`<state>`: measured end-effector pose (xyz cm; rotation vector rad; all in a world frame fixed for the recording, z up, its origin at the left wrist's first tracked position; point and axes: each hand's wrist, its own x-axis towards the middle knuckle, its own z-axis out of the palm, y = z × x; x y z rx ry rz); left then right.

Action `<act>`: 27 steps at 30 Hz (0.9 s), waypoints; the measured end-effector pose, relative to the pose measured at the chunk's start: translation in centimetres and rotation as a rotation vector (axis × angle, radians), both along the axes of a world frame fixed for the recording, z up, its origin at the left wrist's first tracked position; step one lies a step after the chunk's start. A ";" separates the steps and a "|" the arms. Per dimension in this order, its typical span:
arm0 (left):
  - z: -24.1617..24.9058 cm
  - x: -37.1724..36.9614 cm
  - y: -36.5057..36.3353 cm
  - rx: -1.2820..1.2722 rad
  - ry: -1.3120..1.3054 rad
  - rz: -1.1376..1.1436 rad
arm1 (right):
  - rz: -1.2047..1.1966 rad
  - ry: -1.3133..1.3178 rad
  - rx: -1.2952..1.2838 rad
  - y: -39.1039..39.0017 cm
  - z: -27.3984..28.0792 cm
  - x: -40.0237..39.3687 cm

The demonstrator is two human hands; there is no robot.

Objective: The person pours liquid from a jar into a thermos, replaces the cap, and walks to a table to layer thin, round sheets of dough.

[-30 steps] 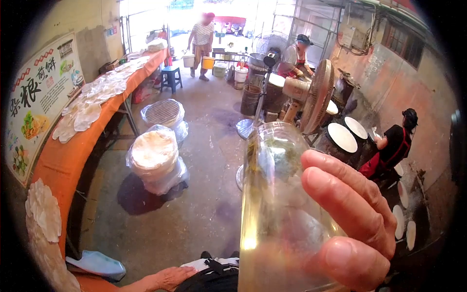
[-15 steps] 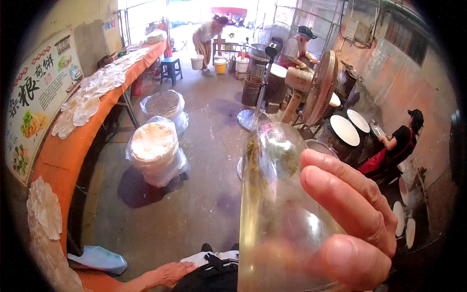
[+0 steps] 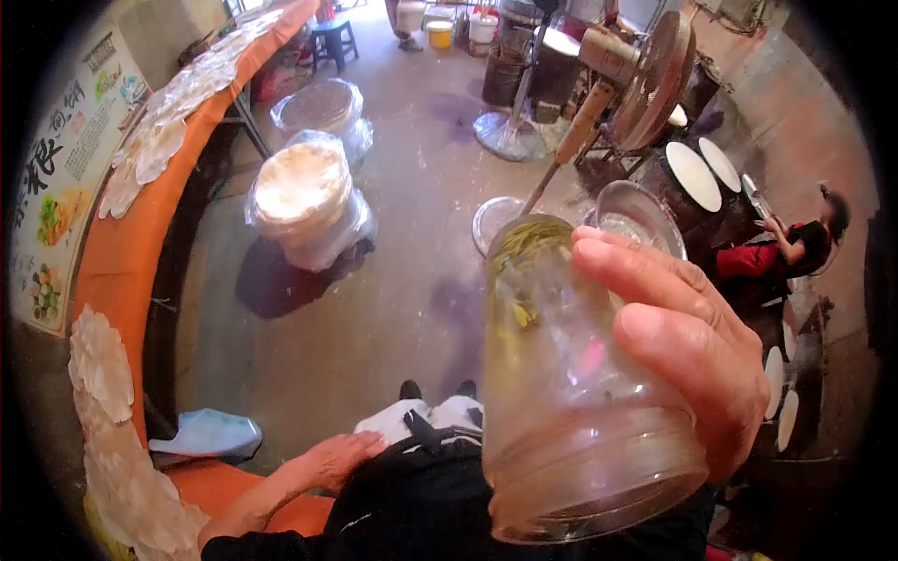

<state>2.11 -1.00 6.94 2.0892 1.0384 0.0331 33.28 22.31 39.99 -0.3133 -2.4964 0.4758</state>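
Observation:
A clear drinking glass point(image 3: 580, 374) fills the space close in front of me, gripped from the right by my right hand point(image 3: 702, 346). Green tea leaves point(image 3: 533, 243) lie inside at its far end, while the rim point(image 3: 599, 510) points towards me. The glass is tilted, and some of my fingers behind it are hidden. My left hand point(image 3: 346, 460) lies flat on my lap, over the light trousers, holding nothing.
An orange-covered table point(image 3: 112, 280) with thin flatbreads point(image 3: 154, 140) curves along the left. Plastic-wrapped stacks of flatbread point(image 3: 301, 187) stand on the floor. A pedestal fan point(image 3: 645, 84) stands ahead. A person point(image 3: 795, 243) works by round white griddles point(image 3: 694, 178) at right.
My view has tipped downward. The glass has moved away from my face, so its near rim now shows, and my right hand has moved with it. My left hand stays on my lap.

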 end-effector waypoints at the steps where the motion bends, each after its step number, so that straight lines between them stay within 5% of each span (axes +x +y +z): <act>1: 0.2 0.0 -0.1 0.003 -0.003 0.005 | 0.003 -0.013 0.015 0.2 -0.4 0.1; 27: -0.5 0.0 0.0 -0.074 -0.123 0.104 | -0.033 0.069 -0.042 1.8 -3.8 1.3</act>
